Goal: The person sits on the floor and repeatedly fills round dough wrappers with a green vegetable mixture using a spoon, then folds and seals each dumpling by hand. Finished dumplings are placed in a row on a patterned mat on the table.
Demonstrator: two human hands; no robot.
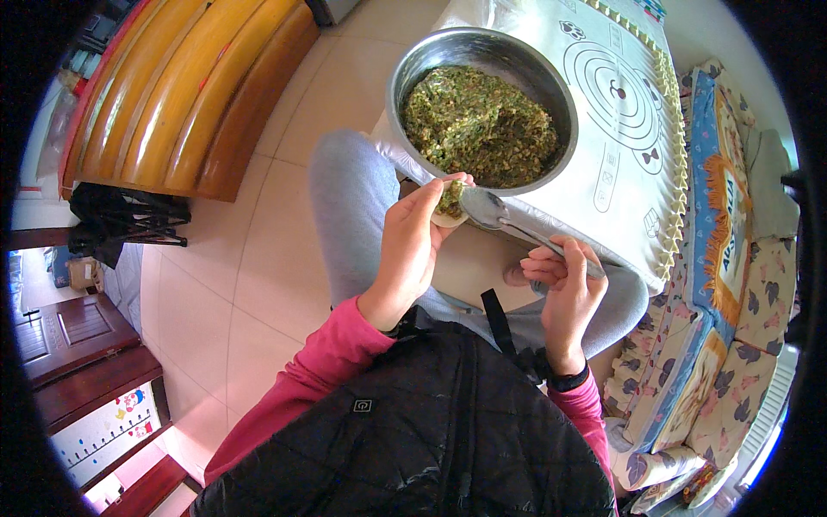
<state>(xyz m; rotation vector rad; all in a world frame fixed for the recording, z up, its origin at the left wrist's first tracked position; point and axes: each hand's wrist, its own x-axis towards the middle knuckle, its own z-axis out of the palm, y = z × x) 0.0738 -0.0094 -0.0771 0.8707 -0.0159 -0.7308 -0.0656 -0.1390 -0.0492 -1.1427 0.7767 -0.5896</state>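
My left hand (409, 250) cups a round pale dough wrapper (450, 207) with a bit of green filling on it. My right hand (564, 289) grips the handle of a metal spoon (487, 208), whose bowl lies against the wrapper. Just beyond them stands a steel bowl (405, 77) full of chopped green filling (478, 125). The bowl rests on a white mat (629, 164) printed with circles. Most of the wrapper is hidden by my left fingers.
My grey-trousered knees (349, 198) sit below the mat over a tiled floor (215, 293). A curved wooden piece of furniture (181, 95) is at the upper left. A floral patterned sofa (706, 362) runs along the right.
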